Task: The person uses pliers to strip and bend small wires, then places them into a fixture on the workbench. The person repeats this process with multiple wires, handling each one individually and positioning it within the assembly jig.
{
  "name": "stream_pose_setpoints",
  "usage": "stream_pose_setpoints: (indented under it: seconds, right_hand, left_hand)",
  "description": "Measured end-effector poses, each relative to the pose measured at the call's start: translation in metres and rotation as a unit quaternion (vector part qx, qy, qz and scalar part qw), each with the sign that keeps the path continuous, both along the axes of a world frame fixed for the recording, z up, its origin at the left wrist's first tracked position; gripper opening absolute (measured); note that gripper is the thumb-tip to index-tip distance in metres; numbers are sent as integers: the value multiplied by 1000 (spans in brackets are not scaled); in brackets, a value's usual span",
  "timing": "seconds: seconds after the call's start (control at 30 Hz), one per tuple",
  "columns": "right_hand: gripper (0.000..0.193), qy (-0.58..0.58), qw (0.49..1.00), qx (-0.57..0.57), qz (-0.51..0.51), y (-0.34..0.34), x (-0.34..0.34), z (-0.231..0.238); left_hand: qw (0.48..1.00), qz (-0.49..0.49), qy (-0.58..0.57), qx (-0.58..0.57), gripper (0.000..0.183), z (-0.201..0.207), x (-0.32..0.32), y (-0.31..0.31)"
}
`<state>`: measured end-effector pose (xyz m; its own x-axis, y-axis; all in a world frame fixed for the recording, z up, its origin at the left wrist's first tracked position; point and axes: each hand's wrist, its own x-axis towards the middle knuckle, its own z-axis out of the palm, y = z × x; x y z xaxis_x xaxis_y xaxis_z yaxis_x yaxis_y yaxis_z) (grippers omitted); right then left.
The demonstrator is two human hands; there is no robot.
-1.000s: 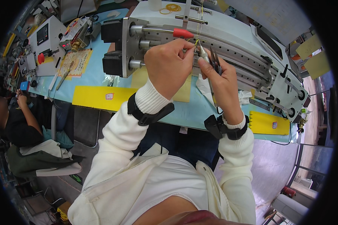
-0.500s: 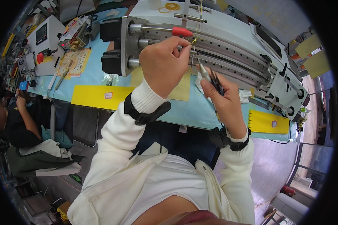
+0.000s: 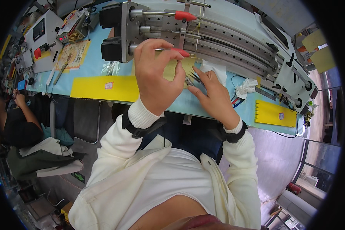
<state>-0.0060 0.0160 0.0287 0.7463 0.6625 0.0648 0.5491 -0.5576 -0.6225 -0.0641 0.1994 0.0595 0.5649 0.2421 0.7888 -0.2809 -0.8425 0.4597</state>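
Note:
My left hand (image 3: 157, 76) is raised over the near side of a metal rail machine (image 3: 222, 42). Its thumb and forefinger come together in a pinch; anything between them is too small to make out. Just beyond the fingertips is a red cone tip (image 3: 181, 52) with a small wire hook. A second red cone (image 3: 185, 15) sits on the farther rod, with thin yellow thread (image 3: 198, 28) near it. To the right, my right hand (image 3: 212, 94) is closed around dark pointed tweezers (image 3: 195, 77) and a silver-tipped tool (image 3: 188, 81), their tips toward my left hand.
A yellow strip (image 3: 103, 89) lies along the table's front edge, another yellow piece (image 3: 276, 113) at right. Crumpled tissue (image 3: 246, 88) and a metal ruler (image 3: 265, 94) lie right of my hands. At far left a person (image 3: 23, 119) sits near small equipment (image 3: 46, 30).
Both hands have come nearer to me, away from the yellow thread by the far red cone. The right hand has also shifted left, its tool tips now beside my left hand.

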Motion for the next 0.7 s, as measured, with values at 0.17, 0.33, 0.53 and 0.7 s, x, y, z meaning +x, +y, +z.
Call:
stream_pose_setpoints:
  seconds: [0.17, 0.33, 0.53, 0.7]
  right_hand:
    - [43, 104, 990, 82, 57, -28, 0, 33]
    - [40, 1, 978, 208, 21, -26, 1, 38]
    - [42, -177, 957, 223, -52, -2, -1, 20]
    - [40, -247, 943, 211, -68, 8, 3, 9]
  left_hand:
    - [998, 5, 38, 41, 19, -21, 2, -10]
    - [997, 40, 17, 61, 15, -33, 17, -21]
    - [998, 51, -13, 45, 7, -30, 12, -20]
    - [995, 63, -47, 62, 6, -23, 16, -15]
